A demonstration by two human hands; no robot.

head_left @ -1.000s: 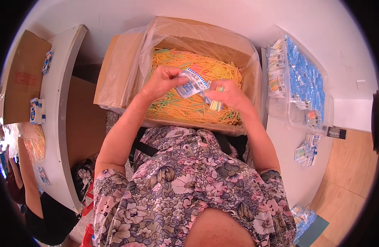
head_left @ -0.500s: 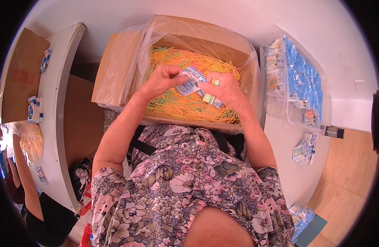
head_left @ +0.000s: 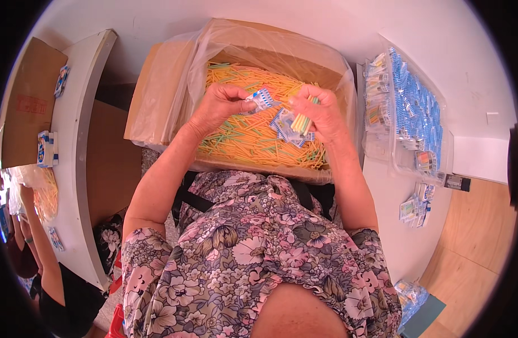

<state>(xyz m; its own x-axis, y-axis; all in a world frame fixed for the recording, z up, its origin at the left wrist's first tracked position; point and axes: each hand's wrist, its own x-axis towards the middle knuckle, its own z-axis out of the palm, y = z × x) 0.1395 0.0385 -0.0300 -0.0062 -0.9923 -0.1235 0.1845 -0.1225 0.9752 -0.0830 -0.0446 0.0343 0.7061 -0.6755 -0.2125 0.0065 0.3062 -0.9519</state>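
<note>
- In the middle of the frame, the grip of the left hand (head_left: 220, 107) pinches a small blue-and-white packet (head_left: 264, 99) between thumb and fingers; a light pinch near its edge should keep the film from creasing.
- Just to the right, the grip of the right hand (head_left: 325, 112) is closed around a bundle of yellow and green sticks (head_left: 302, 121); even pressure would likely keep their ends level and stop any slipping out.
- Below the bundle, more packets (head_left: 283, 127) lie on the loose sticks (head_left: 245, 143) in the cardboard box (head_left: 152, 96), so lifting the fingers clear of them seems wise.
- Working above the box's middle, away from its plastic liner (head_left: 186, 73), would probably avoid snagging.
</note>
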